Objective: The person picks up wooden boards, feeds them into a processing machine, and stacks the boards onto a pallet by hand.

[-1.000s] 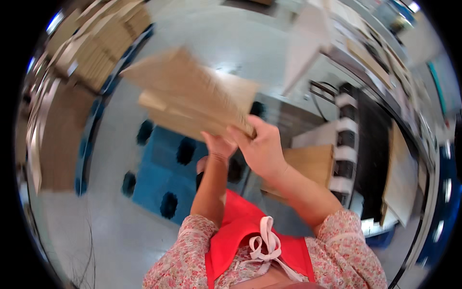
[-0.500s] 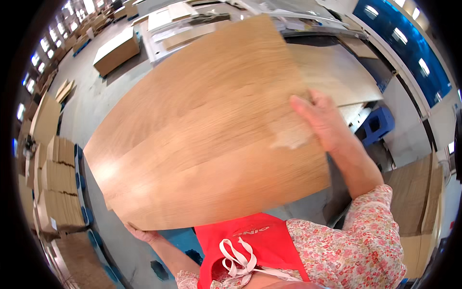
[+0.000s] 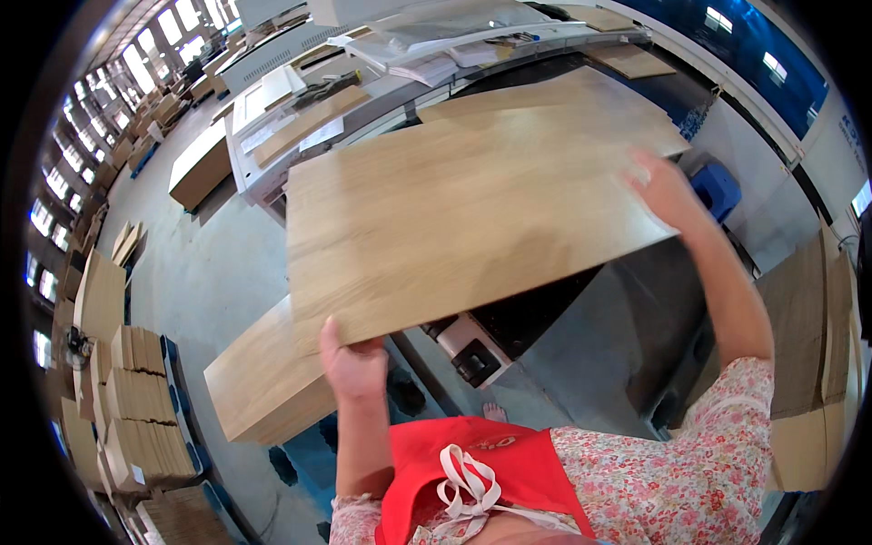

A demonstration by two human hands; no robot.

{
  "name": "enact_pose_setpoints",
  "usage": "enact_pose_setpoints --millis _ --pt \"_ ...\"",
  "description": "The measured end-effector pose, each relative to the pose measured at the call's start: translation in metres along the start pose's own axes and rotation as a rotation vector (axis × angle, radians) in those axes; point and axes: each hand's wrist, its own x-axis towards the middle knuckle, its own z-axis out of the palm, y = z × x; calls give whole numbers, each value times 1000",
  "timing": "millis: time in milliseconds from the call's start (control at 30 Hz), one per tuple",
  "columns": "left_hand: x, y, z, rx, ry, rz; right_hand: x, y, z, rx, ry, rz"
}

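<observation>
A large wood-grain board lies tilted across the middle, above another wood-grain panel on the machine bed at the back. My left hand is closed on the board's near left corner, thumb on top and fingers underneath. At the board's right end is my right hand, blurred by motion. Its fingers look apart over the top face; whether they press on it I cannot tell. Below the board at left sits a stack of similar boards, partly hidden by the board and my left hand.
A white worktable with papers and strips stands behind left. A black-and-white machine part juts out under the board. Stacked brown panels line the left, and large brown sheets stand at right near a blue plastic stool.
The board has moved away from me and to the right, over the machine bed, uncovering the stack at left. My left hand moved up and right with it; my right hand's hold has loosened.
</observation>
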Motion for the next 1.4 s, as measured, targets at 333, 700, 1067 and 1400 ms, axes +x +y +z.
enact_pose_setpoints --millis 333,700,1067,1400 --pt "-26 -87 62 688 -846 -837 -6 23 121 -46 100 -70" --pt "10 41 -122 522 -11 -296 92 -100 72 -97 -410 -212" --pt "71 69 -372 -41 754 -237 122 -592 372 349 -578 -1225" --pt "105 127 -520 -44 884 -277 47 -595 725 -105 -575 -868"
